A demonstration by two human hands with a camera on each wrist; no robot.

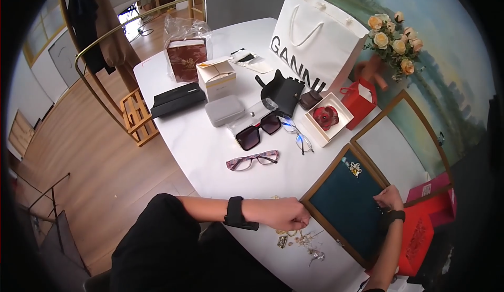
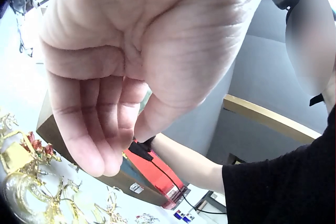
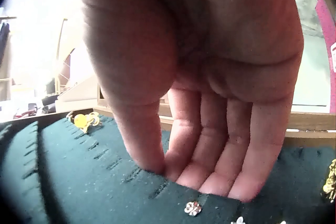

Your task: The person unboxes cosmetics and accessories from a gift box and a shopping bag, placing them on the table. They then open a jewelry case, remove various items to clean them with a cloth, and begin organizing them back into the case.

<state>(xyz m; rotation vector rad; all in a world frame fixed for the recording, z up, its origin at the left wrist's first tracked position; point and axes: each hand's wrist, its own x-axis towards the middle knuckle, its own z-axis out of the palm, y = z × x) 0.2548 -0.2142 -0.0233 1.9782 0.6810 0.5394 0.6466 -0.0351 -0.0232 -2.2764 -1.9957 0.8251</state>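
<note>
My left hand (image 1: 283, 213) hangs over a spread of small jewellery (image 1: 302, 242), its fingers loosely bent downward and the thumb tip close to the index finger. No object shows in its palm. Over the dark green velvet lining (image 1: 346, 203) of a wooden-framed jewellery case, my right hand (image 1: 389, 197) has its thumb and fingertips drawn together at the slotted surface. I cannot tell whether the right fingertips hold something small. A small flower-shaped earring (image 3: 192, 209) sits in the velvet beside them. A larger flower-like piece (image 1: 355, 170) lies at the far end of the lining.
The case's glazed lid (image 1: 407, 145) stands raised on the far side. Printed glasses (image 1: 252, 161), sunglasses (image 1: 258, 132), a grey case (image 1: 224, 110) and a boxed red flower (image 1: 325, 118) lie further back. A red box (image 1: 417, 239) lies beyond my right hand; a white bag (image 1: 315, 40) stands behind.
</note>
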